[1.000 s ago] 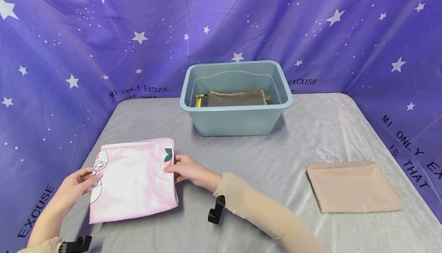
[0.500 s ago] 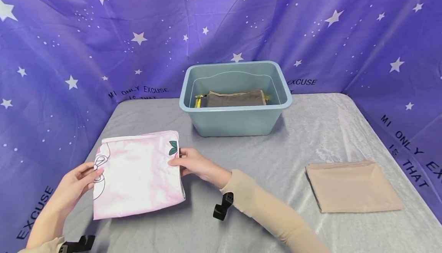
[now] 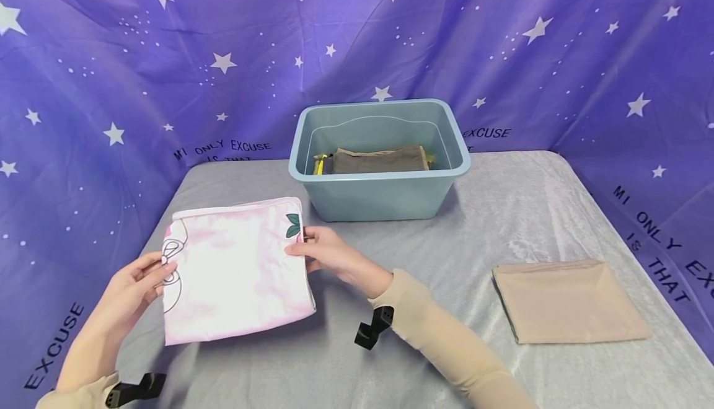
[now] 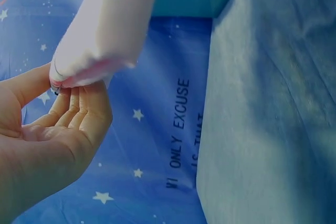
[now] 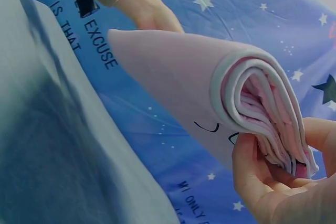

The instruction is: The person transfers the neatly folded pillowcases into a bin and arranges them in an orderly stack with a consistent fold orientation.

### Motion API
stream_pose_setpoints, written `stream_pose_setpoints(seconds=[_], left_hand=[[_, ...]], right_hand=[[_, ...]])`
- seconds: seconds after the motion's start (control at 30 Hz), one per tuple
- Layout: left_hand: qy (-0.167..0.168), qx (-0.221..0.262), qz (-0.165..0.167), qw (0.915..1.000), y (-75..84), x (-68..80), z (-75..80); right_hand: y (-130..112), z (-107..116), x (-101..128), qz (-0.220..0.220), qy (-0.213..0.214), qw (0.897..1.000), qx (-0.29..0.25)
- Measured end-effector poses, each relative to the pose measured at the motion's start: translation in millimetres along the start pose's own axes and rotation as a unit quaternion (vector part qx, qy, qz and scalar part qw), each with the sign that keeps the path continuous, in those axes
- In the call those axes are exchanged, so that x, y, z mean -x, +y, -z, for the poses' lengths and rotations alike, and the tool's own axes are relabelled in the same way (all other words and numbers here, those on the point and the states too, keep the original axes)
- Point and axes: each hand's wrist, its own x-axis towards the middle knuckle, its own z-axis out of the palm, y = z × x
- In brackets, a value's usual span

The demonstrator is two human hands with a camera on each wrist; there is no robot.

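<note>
Left hand [image 3: 131, 285] and right hand [image 3: 329, 251] are apart, each pinching one side edge of a folded pink cloth [image 3: 240, 272] between thumb and fingers. Cloth is held up over the near left part of the grey-covered table [image 3: 424, 248], in front and to the left of a blue-grey bin [image 3: 379, 201].

Change against the head view of one second ago: cloth and both hands have shifted up and rightward, nearer the bin; grips look the same. Bin and folded beige cloth [image 3: 574, 303], at right on the table, have stayed put.

Cloth: pale pink, mottled, roughly rectangular, slightly tilted, its right side higher. Dark line drawing at left edge; green leaf print at upper right corner. Right wrist view shows the folded end: several nested layers, pale edging, rounded at the fold, pinched at the loose edges.

Hard to make out: white centre washed out in the head view; fingers behind the cloth partly hidden. Left wrist view cuts the cloth off at the top. Brown cloth [image 3: 379, 161] and a yellow item [image 3: 320, 166] in the bin are partly covered by its front rim; the yellow item cannot be identified.
</note>
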Motion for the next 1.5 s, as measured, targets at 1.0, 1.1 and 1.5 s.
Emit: stream_pose_setpoints(seconds=[1.0, 1.1, 1.5], left_hand=[[-0.067, 0.074, -0.005, 0.9949, 6.9, -61.4, -58.6], [-0.057, 0.063, 0.001, 0.9964, 27.1, -59.1, -83.8], [-0.056, 0.062, 0.021, 0.9963, 40.6, -73.5, -116.3]], right_hand=[[-31, 57, 38, 0.039, 0.040, 0.997, -0.045], [-33, 62, 42, 0.046, 0.042, 0.997, -0.055], [-44, 84, 58, 0.050, 0.051, 0.995, -0.075]])
